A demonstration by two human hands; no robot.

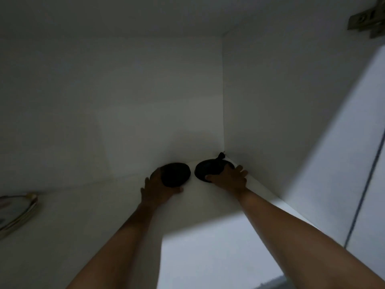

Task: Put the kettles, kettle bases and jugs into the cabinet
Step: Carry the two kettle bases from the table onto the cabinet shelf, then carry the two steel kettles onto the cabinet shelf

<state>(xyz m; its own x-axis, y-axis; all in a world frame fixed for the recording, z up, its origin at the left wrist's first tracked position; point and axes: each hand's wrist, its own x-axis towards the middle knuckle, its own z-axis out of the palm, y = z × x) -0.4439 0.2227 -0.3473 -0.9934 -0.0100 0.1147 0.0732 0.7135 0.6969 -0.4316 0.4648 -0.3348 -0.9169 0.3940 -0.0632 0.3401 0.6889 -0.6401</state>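
Note:
Two round black kettle bases lie side by side deep in the back right corner of a white cabinet shelf (pixel 208 205). My left hand (pixel 158 189) grips the left kettle base (pixel 176 174) from its near left edge. On the right kettle base (pixel 208 168) rests my right hand (pixel 229 178), fingers spread over its near right side. A short black cord end (pixel 221 155) sticks up behind that base, against the corner. No kettles or jugs are in view.
A stack of plates (pixel 16 211) sits on the same shelf at the far left. The open cabinet door (pixel 343 153) stands at the right, with a metal hinge (pixel 366 19) at the top right. The cabinet interior is dim.

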